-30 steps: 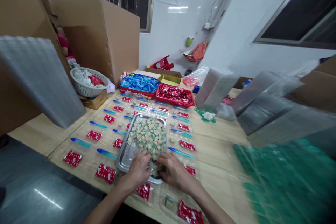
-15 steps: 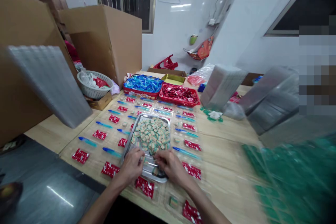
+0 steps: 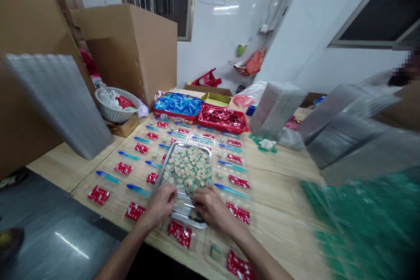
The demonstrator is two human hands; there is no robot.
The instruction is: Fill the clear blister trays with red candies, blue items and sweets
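A metal tray (image 3: 185, 213) holds a heap of small striped blocks (image 3: 189, 167) in beige and green; its near end shows bare metal and a few loose blocks. Over the tray's left edge is my left hand (image 3: 162, 203), thumb and fingertips pinched together; whatever they may hold is hidden. My right hand (image 3: 211, 205) curls inside the tray's near right part, its fingertips at the blocks and partly out of sight. Around and beneath the tray lie clear plastic blister packs with blue pens (image 3: 138, 190), red dotted packets (image 3: 180, 233) and single blocks (image 3: 215, 252).
Behind are a basket of blue pens (image 3: 179, 104), a red basket of packets (image 3: 223, 118) and a gold tin (image 3: 215, 99). Stacked clear packs (image 3: 59, 105) stand left, more (image 3: 277, 109) right. Green plastic sheets (image 3: 367, 223) lie right. Cardboard boxes (image 3: 154, 52) rise behind left.
My left hand has shifted slightly left, toward the tray's edge. My right hand remains at the near right part of the tray, its fingers a little lower. The view has shifted slightly.
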